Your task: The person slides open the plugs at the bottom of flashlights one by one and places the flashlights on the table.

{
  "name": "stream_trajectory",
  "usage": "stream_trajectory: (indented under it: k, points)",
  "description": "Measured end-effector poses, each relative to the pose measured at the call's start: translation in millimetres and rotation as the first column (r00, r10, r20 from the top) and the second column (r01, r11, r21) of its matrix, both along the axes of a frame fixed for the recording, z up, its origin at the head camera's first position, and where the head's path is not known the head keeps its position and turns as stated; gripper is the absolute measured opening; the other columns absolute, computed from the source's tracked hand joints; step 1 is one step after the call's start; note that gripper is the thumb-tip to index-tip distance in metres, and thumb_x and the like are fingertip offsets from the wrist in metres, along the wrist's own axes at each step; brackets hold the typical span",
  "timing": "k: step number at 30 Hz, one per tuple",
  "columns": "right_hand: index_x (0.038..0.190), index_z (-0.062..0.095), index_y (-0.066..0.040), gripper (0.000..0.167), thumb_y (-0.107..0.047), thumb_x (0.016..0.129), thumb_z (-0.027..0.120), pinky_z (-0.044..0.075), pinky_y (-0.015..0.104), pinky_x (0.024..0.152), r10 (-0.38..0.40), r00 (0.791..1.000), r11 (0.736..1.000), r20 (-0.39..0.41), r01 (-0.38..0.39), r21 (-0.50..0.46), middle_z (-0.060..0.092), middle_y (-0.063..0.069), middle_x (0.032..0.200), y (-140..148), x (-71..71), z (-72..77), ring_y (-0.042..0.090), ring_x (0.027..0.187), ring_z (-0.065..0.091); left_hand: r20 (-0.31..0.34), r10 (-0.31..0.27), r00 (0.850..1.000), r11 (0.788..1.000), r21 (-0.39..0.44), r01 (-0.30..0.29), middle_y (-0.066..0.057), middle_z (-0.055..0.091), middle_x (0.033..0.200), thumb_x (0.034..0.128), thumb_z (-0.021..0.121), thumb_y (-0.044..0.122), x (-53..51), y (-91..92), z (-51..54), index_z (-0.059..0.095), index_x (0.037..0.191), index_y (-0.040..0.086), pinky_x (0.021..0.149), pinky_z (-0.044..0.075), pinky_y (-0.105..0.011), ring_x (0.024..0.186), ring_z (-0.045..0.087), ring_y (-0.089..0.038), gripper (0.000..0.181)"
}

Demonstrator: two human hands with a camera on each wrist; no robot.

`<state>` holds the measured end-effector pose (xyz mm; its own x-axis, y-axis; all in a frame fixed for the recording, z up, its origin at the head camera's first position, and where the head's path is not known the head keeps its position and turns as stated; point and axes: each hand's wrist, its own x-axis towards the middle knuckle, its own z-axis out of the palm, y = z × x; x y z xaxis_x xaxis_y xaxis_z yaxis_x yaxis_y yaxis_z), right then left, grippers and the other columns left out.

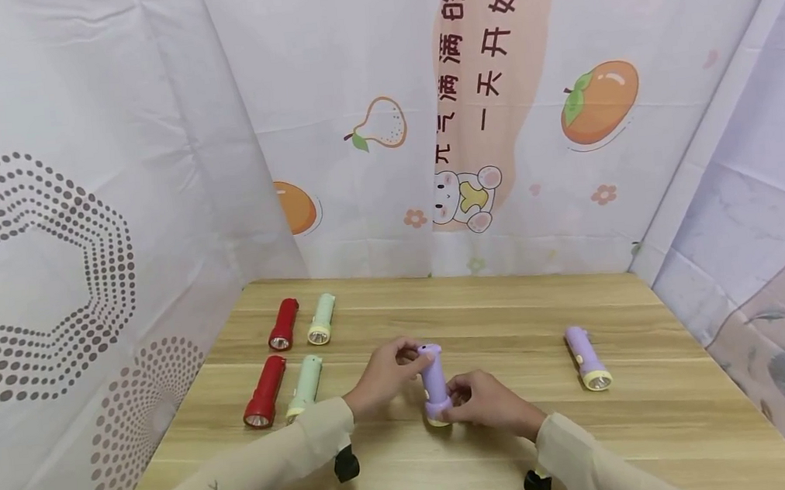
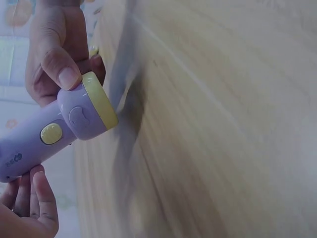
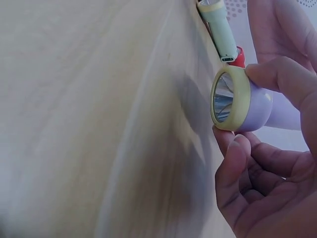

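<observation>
A light purple flashlight (image 1: pixel 435 381) with a pale yellow rim is held between both hands above the table. My left hand (image 1: pixel 391 371) pinches its tail end, thumb on the near side. At the lens end, my right hand (image 1: pixel 488 403) pinches the head between thumb and fingers. The left wrist view shows the yellow switch (image 2: pixel 51 134) on the flashlight's side. In the right wrist view its clear lens (image 3: pixel 223 97) points toward the tabletop. Parts of the barrel are hidden behind fingers.
Left on the wooden table (image 1: pixel 496 306) lie two red flashlights (image 1: pixel 283 323) (image 1: pixel 266 390) and two mint green flashlights (image 1: pixel 322 318) (image 1: pixel 305 385); the left sleeve partly covers the nearer green one. Another purple flashlight (image 1: pixel 587 358) lies at the right. Printed curtains (image 1: pixel 363 224) enclose the table.
</observation>
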<state>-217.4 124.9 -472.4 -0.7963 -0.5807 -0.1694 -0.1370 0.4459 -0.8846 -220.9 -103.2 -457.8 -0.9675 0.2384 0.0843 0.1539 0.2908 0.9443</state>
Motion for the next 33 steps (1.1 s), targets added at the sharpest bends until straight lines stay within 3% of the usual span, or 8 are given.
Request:
stream_trajectory:
  k: [7, 20, 33]
  points:
    - [0.105, 0.073, -0.005, 0.035, -0.030, 0.084, 0.085, 0.048, 0.025, 0.065, 0.016, 0.999, 1.000, -0.050, -0.015, 0.020, 0.069, 0.004, 0.090, 4, 2.2, -1.7, 0.015, 0.078, 0.058, -0.001, 0.003, 1.000, 1.000, -0.003, -0.003, -0.001, 0.068, 0.104, 0.0975, 0.073, 0.035, 4.1, 4.3, -1.2, 0.067, 0.116, 0.008, 0.078, 0.056, -0.032, 0.096, 0.063, -0.017, 0.033]
    - [0.110, 0.071, -0.003, 0.033, -0.021, 0.085, 0.084, 0.048, 0.025, 0.070, 0.019, 0.999, 1.000, -0.043, -0.019, -0.010, 0.069, 0.004, 0.094, 8, 3.0, -4.5, 0.017, 0.084, 0.058, -0.021, -0.032, 0.999, 0.999, 0.006, 0.032, -0.002, 0.067, 0.107, 0.0977, 0.073, 0.034, 6.7, 6.7, -5.0, 0.066, 0.116, 0.010, 0.082, 0.055, -0.031, 0.095, 0.063, -0.016, 0.031]
    - [0.105, 0.066, -0.009, 0.037, -0.023, 0.080, 0.088, 0.047, 0.024, 0.067, 0.031, 0.987, 1.000, -0.155, -0.031, 0.003, 0.063, 0.002, 0.090, 11, 12.6, -14.2, 0.018, 0.081, 0.057, -0.112, -0.155, 0.981, 0.988, -0.023, 0.154, 0.006, 0.069, 0.102, 0.0938, 0.078, 0.028, 21.7, 12.6, -3.5, 0.067, 0.112, 0.017, 0.081, 0.054, -0.028, 0.094, 0.065, -0.013, 0.024]
